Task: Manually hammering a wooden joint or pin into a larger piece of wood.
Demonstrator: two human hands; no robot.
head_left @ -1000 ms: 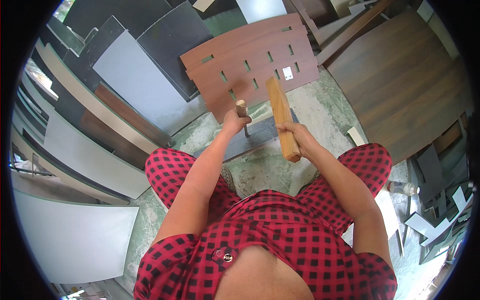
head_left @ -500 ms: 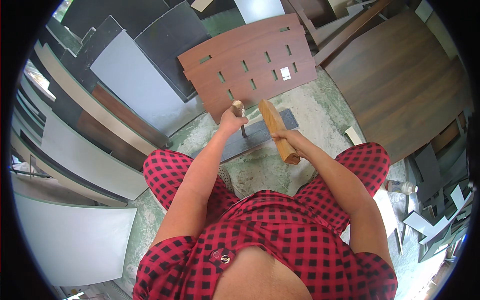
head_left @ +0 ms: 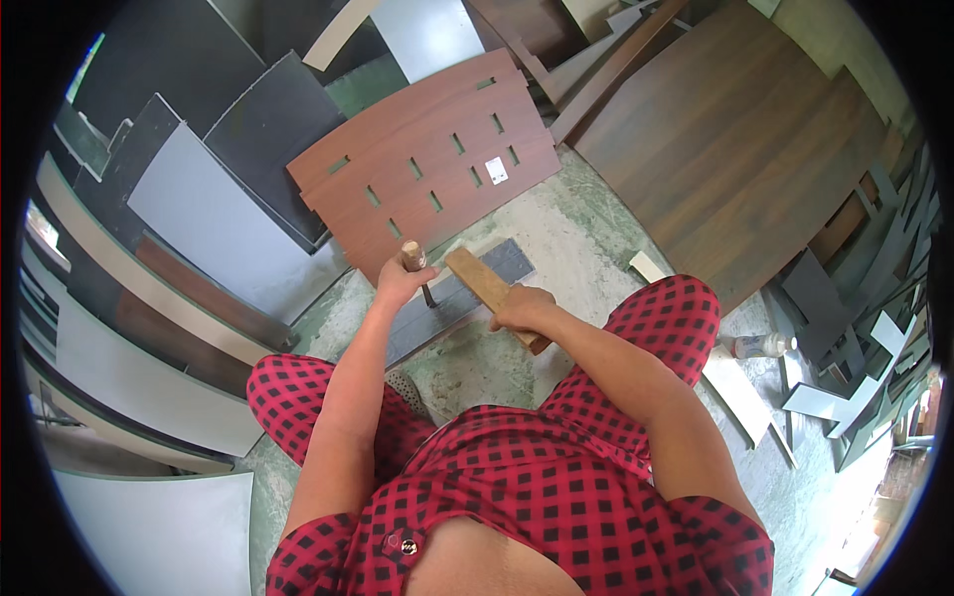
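My left hand [head_left: 400,283] grips the wooden handle of a chisel-like tool [head_left: 414,260], held upright with its tip on a dark grey board [head_left: 452,303] lying on the floor. My right hand [head_left: 524,310] holds a short light wooden block [head_left: 479,280] by its lower end; the block's upper end is tipped down close to the tool's handle. Both forearms reach out over my knees in red and black checked cloth.
A brown slotted panel [head_left: 429,169] lies just beyond the grey board. Large dark wood sheets [head_left: 725,139] lie at the right, grey and white boards [head_left: 199,219] lean at the left. A plastic bottle [head_left: 760,346] and offcuts [head_left: 735,387] lie by my right knee.
The wooden block in my right hand has swung down from a raised, nearly upright pose toward the tool's handle. My left hand has kept the tool in place.
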